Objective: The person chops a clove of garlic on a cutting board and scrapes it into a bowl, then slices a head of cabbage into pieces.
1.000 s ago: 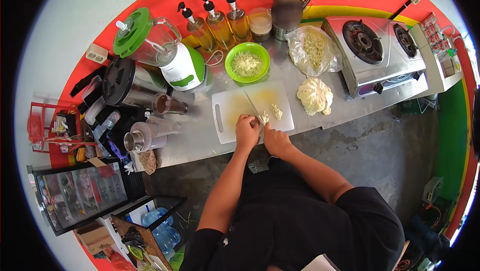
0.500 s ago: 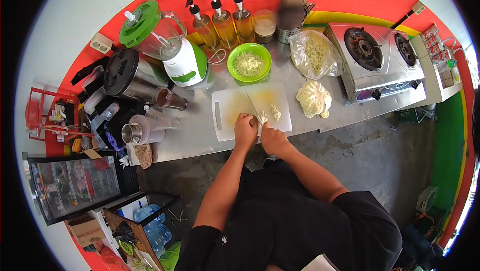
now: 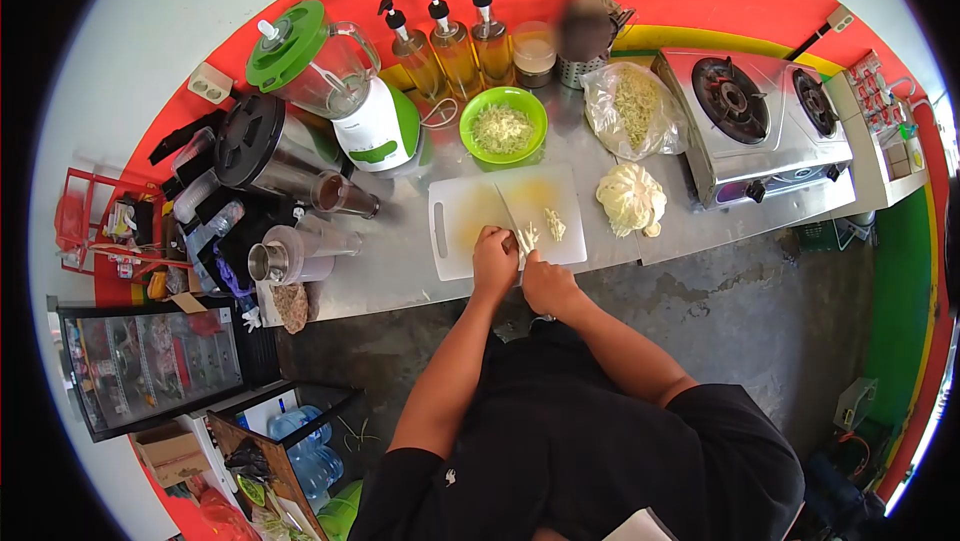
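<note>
A white cutting board (image 3: 452, 203) lies on the steel counter in front of me. My right hand (image 3: 550, 286) is closed around the handle of a kitchen knife (image 3: 505, 207), whose blade points away from me over the board. Close to the blade's left side, my left hand (image 3: 495, 261) has its fingers curled and pressed down; what they hold is hidden. Pale cut strips (image 3: 527, 236) lie against the blade's right side, and a small pile of shreds (image 3: 554, 225) sits farther right. Beyond the board stands a green bowl (image 3: 467, 146) of pale shreds.
Right of the board rests a cabbage (image 3: 630, 199), with a plastic bag of shreds (image 3: 635, 113) behind it. A gas stove (image 3: 780, 156) stands farther right. Pump bottles (image 3: 452, 59) line the wall. A blender (image 3: 375, 126) and several cups occupy the left side.
The view has shifted slightly, so the counter items appear a little farther right. Both hands stay at the knife and board, and the strips beside the blade look more spread out.
</note>
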Demonstrator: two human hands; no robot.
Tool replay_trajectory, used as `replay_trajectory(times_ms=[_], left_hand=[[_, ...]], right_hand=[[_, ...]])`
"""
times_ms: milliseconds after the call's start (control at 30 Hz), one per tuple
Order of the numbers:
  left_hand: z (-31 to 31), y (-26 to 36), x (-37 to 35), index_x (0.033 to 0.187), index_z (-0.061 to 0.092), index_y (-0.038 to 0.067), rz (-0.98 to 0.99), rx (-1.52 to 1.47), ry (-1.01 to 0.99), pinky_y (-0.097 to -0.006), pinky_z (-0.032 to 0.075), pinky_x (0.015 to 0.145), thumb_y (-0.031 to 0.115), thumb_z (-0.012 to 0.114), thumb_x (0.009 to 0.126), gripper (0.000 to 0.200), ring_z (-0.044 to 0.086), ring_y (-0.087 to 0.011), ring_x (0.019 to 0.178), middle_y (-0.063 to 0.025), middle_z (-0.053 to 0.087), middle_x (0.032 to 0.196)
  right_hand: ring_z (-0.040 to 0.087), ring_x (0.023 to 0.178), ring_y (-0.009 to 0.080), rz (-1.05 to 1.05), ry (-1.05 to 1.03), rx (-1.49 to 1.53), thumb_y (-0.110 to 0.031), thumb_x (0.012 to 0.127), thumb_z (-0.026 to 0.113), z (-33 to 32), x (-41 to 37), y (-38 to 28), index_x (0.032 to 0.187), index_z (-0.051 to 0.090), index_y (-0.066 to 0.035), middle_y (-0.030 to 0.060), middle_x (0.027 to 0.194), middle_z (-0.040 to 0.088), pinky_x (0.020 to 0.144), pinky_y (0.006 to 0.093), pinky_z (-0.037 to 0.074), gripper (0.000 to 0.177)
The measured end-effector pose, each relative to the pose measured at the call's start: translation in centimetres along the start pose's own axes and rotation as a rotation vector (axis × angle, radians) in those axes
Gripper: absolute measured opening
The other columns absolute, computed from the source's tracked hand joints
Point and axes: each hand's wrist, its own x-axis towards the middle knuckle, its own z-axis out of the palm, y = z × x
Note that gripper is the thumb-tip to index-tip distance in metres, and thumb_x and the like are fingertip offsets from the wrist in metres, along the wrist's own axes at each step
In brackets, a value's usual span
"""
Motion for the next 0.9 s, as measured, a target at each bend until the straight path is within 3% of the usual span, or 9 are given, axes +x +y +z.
replay_trajectory(times_ms=[133, 300, 900], left_hand=[[-0.2, 0.5, -0.1, 0.094, 0.072, 0.001, -0.065, -0.067, -0.008, -0.0452, 0.053, 0.078, 0.009, 0.069, 0.085, 0.013, 0.065, -0.0369, 0.090, -0.0159, 0.065, 0.099], [-0.2, -0.1, 0.2, 0.095, 0.072, 0.000, 0.043, 0.026, -0.024, -0.0437, 0.054, 0.076, 0.006, 0.069, 0.084, 0.014, 0.067, -0.0354, 0.085, -0.0145, 0.065, 0.098], [0.1, 0.1, -0.4, 0.099, 0.071, -0.002, 0.010, -0.051, 0.030, -0.0441, 0.053, 0.079, 0.004, 0.066, 0.086, 0.016, 0.066, -0.0368, 0.090, -0.0156, 0.066, 0.100]], right_hand=[[0.073, 0.085, 0.0438, -0.005, 0.045, 0.024, -0.009, 0.088, 0.056, 0.4, 1.0, 0.7, 0.110, 0.047, 0.008, 0.0289, 0.089, 0.071, 0.074, 0.0515, 0.059, 0.030], [0.074, 0.084, 0.0434, -0.009, 0.021, 0.021, -0.010, 0.088, 0.057, -0.3, 0.5, -0.1, 0.112, 0.046, 0.009, 0.0280, 0.087, 0.071, 0.074, 0.0500, 0.059, 0.032], [0.074, 0.088, 0.0416, 0.034, -0.028, -0.064, -0.010, 0.090, 0.059, 0.1, 0.0, -0.4, 0.112, 0.047, 0.006, 0.0257, 0.093, 0.072, 0.076, 0.0482, 0.060, 0.030]])
